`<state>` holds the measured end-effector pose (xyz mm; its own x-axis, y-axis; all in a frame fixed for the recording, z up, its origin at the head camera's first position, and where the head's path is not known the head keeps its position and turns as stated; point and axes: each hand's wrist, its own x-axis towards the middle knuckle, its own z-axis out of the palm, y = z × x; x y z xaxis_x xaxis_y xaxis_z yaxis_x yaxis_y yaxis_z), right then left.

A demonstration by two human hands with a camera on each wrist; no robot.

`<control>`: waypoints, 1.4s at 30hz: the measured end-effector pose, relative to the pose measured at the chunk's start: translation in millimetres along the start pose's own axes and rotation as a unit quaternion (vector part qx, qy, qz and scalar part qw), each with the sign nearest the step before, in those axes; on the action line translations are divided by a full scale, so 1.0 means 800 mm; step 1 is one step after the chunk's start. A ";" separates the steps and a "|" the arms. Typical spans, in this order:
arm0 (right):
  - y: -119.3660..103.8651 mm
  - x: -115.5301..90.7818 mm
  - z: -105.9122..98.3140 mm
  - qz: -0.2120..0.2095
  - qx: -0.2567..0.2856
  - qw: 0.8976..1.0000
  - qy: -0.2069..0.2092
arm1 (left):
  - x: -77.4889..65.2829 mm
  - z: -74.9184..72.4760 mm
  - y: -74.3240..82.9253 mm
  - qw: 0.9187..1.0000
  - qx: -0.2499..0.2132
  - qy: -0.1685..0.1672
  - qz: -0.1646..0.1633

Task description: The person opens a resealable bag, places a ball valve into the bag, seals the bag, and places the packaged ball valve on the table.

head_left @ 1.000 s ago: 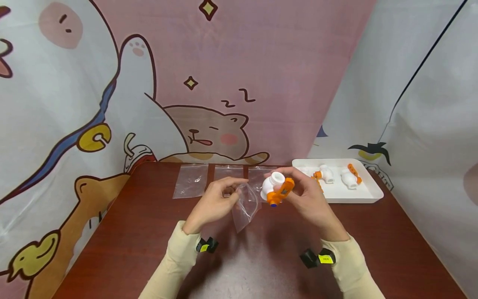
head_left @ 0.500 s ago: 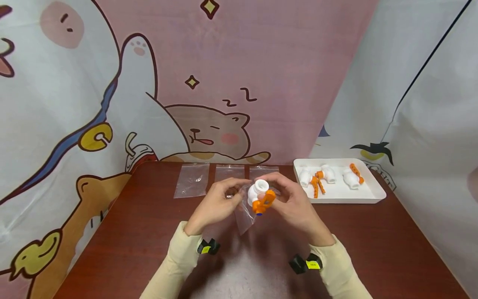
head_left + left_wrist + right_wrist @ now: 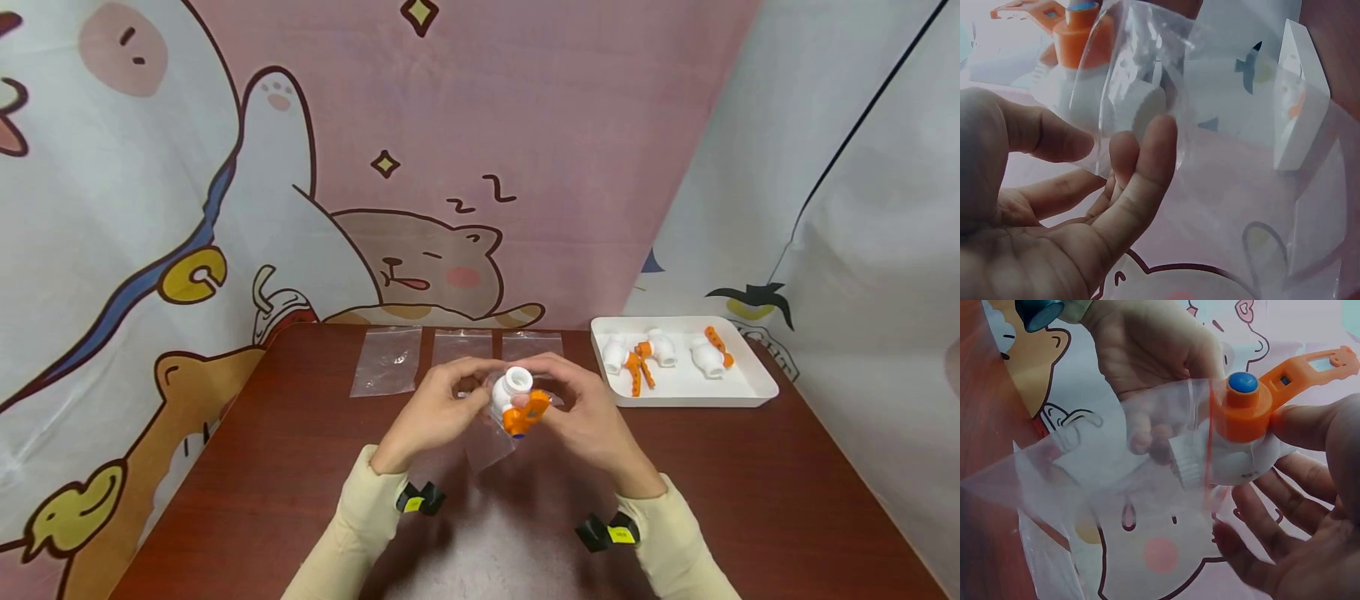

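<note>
A white plastic ball valve point(image 3: 512, 390) with an orange lever handle point(image 3: 536, 408) and a blue cap is in my right hand point(image 3: 588, 408), gripped by thumb and fingers. My left hand point(image 3: 442, 404) pinches a clear plastic bag point(image 3: 487, 446) by its mouth, and the bag hangs below the hands. In the right wrist view, the valve's ribbed white end point(image 3: 1190, 461) is inside the bag's mouth, while the handle point(image 3: 1310, 372) sticks out toward the right thumb. From the left wrist, the bag film point(image 3: 1147, 37) shows in front of the ribbed end, close to the left fingertips.
A white tray point(image 3: 742, 387) at the back right holds 3 more valves point(image 3: 707, 358) with orange handles. Flat clear bags point(image 3: 386, 362) lie in a row along the back of the brown table point(image 3: 300, 467). A cartoon-printed curtain point(image 3: 585, 167) rises behind the table.
My right hand has moved left with the valve, bringing it from beside the bag to its mouth, partly inside. The left hand stays nearly in place, holding the bag.
</note>
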<state>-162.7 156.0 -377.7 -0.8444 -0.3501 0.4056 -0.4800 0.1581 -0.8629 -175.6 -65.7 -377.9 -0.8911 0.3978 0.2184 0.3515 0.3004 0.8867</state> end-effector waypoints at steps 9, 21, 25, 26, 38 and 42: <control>0.003 0.000 0.004 0.026 -0.013 0.999 0.019 | 0.000 0.000 0.002 1.000 -0.023 0.014 -0.004; 0.006 0.001 0.006 0.064 -0.007 0.997 0.030 | 0.002 0.007 0.000 0.999 -0.016 0.038 -0.006; 0.006 0.003 0.007 0.059 -0.014 0.998 0.027 | 0.002 0.009 -0.001 0.998 -0.013 0.055 -0.005; 0.006 0.003 0.008 0.059 -0.013 0.998 0.027 | 0.002 0.009 -0.001 0.998 -0.016 0.059 -0.004; 0.008 0.004 0.018 0.058 -0.001 0.997 0.056 | 0.002 0.012 0.000 0.994 -0.052 0.092 -0.003; 0.010 0.004 0.021 0.058 -0.023 0.995 0.074 | 0.002 0.015 -0.002 0.995 -0.054 0.084 0.001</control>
<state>-165.0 140.9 -388.3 -0.9192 -0.1883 0.3459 -0.3840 0.2334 -0.8934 -174.3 -55.0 -384.0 -0.9294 0.2442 0.2767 0.3278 0.2018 0.9230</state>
